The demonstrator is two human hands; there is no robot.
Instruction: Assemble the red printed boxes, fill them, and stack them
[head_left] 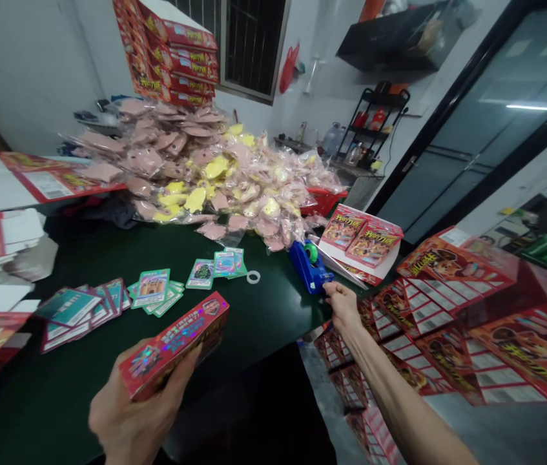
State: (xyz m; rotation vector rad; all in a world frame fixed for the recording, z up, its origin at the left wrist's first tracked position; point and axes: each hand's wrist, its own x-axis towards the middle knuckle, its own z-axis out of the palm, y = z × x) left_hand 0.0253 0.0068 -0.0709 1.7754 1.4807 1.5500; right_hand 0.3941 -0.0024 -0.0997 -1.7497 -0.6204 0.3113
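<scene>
Head view: blue tape dispenser taken as landmark. Red box located left of blue tape dispenser, on its near side, well apart; long axis slanted, far end pointed roughly toward dispenser. Box held by left hand, thumb and fingers wrapped around sides. Right hand nearer dispenser, fingertips drawn together at its near end; whether anything is pinched, not determinable. Right forearm stretched toward dispenser.

Space opens left of dispenser, heap blocking beyond.
</scene>
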